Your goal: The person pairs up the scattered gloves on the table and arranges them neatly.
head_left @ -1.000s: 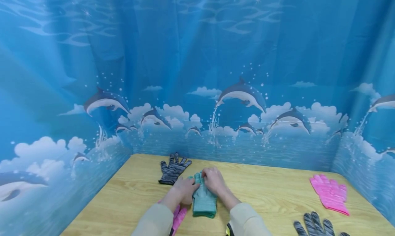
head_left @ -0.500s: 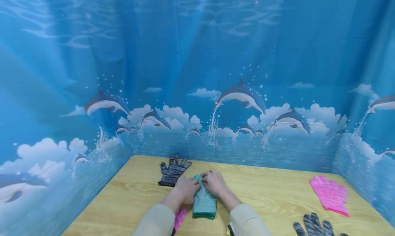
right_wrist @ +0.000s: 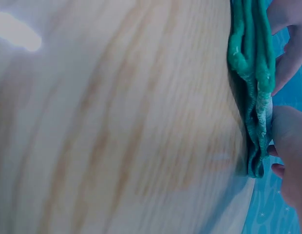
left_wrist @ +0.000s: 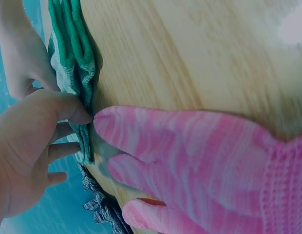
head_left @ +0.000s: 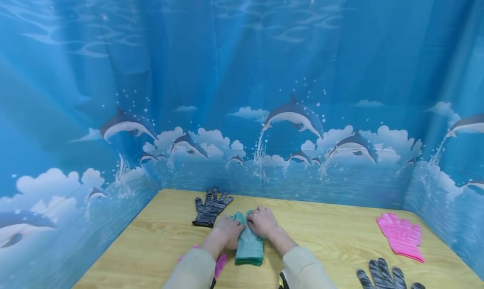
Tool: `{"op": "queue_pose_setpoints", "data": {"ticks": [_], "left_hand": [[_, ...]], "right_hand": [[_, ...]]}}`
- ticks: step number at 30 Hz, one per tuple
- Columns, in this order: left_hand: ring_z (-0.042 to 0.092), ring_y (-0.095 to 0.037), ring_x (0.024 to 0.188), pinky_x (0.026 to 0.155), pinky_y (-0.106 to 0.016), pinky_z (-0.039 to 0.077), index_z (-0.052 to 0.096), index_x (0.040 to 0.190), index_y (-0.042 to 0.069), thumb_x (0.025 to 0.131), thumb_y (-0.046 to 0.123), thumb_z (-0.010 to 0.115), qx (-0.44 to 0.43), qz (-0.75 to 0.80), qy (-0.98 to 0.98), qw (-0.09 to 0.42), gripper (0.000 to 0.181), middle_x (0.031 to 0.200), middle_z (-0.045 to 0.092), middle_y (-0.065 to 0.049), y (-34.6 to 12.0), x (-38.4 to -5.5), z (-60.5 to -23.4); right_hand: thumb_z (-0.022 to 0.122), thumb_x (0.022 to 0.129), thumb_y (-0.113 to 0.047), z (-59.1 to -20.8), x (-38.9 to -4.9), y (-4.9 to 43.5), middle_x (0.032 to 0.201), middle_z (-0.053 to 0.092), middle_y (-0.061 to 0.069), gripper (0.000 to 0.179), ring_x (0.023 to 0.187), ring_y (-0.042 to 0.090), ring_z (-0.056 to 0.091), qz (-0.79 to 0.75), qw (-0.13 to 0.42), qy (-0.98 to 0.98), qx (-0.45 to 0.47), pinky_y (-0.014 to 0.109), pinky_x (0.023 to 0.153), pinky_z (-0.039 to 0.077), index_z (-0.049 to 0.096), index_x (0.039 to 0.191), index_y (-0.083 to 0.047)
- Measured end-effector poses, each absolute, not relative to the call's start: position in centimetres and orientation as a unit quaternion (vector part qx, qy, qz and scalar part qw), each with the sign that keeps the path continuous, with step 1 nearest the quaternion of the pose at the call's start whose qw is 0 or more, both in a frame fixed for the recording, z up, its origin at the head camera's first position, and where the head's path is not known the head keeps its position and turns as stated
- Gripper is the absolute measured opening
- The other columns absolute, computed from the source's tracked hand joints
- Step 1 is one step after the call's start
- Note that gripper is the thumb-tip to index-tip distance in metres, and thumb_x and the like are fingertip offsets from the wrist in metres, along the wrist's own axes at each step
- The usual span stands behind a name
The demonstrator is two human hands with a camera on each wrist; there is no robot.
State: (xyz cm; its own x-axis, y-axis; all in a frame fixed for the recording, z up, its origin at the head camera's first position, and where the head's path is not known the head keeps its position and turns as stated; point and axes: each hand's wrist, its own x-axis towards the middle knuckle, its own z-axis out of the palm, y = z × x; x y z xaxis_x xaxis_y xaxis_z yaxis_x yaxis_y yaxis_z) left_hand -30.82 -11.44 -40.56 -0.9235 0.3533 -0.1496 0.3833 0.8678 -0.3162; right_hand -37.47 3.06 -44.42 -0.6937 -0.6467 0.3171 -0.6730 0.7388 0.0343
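Observation:
A stack of green knit gloves [head_left: 250, 245] lies on the table, cuffs toward me and fingers pointing away. My left hand [head_left: 227, 231] is at the left edge of the stack, pinching the green glove fingers, with the thumb [left_wrist: 75, 108] low against the fabric. My right hand [head_left: 262, 222] grips the finger end from the right, its fingers curled down. In the right wrist view, the folded layers of the green gloves [right_wrist: 258, 87] show edge-on. A pink striped glove [left_wrist: 190, 161] lies close beside the left hand, partly under that forearm in the head view.
A grey-black striped glove [head_left: 210, 210] lies at the back left of the wooden table [head_left: 314, 234]. Another pink glove [head_left: 402, 237] lies at the right, with a second grey-black glove [head_left: 383, 275] nearer, cut by the frame. A blue dolphin-print curtain [head_left: 242, 91] encloses the table.
Both hands stay at the finger end of the green gloves with small finger movements. The green fingertips between the hands now show more and stand apart. The other gloves lie as before.

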Motion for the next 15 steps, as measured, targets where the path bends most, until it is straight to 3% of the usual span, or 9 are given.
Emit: {"op": "queue_pose_setpoints", "data": {"ticks": [4, 10, 15], "left_hand": [[0.046, -0.020, 0.122, 0.103, -0.042, 0.031, 0.050, 0.134, 0.021, 0.082, 0.036, 0.060, 0.191, -0.172, 0.966, 0.034, 0.055, 0.132, 0.051, 0.004, -11.4, -30.9, -40.7], [0.044, -0.020, 0.124, 0.104, -0.043, 0.030, 0.049, 0.135, 0.024, 0.083, 0.036, 0.060, 0.194, -0.172, 0.965, 0.034, 0.054, 0.133, 0.050, 0.004, -11.5, -31.1, -40.7], [0.043, -0.020, 0.125, 0.105, -0.043, 0.029, 0.050, 0.134, 0.024, 0.086, 0.035, 0.059, 0.198, -0.151, 0.968, 0.035, 0.050, 0.133, 0.049, 0.004, -11.6, -31.0, -40.4]], "right_hand": [[0.058, 0.090, -0.025, -44.5, -37.5, 3.2, 0.109, 0.064, 0.003, 0.020, 0.095, 0.021, 0.052, 0.042, 0.142, -0.924, 0.351, 0.041, 0.080, 0.042, 0.069, 0.105, -0.016], [0.057, 0.090, -0.029, -44.3, -37.6, 3.4, 0.117, 0.059, 0.007, 0.028, 0.110, 0.026, 0.049, 0.064, 0.107, -0.931, 0.342, 0.048, 0.091, 0.039, 0.067, 0.112, -0.014], [0.060, 0.088, -0.030, -43.5, -37.4, 4.2, 0.117, 0.058, 0.009, 0.030, 0.111, 0.028, 0.049, 0.101, 0.101, -0.927, 0.347, 0.047, 0.091, 0.039, 0.068, 0.110, -0.012]]}}
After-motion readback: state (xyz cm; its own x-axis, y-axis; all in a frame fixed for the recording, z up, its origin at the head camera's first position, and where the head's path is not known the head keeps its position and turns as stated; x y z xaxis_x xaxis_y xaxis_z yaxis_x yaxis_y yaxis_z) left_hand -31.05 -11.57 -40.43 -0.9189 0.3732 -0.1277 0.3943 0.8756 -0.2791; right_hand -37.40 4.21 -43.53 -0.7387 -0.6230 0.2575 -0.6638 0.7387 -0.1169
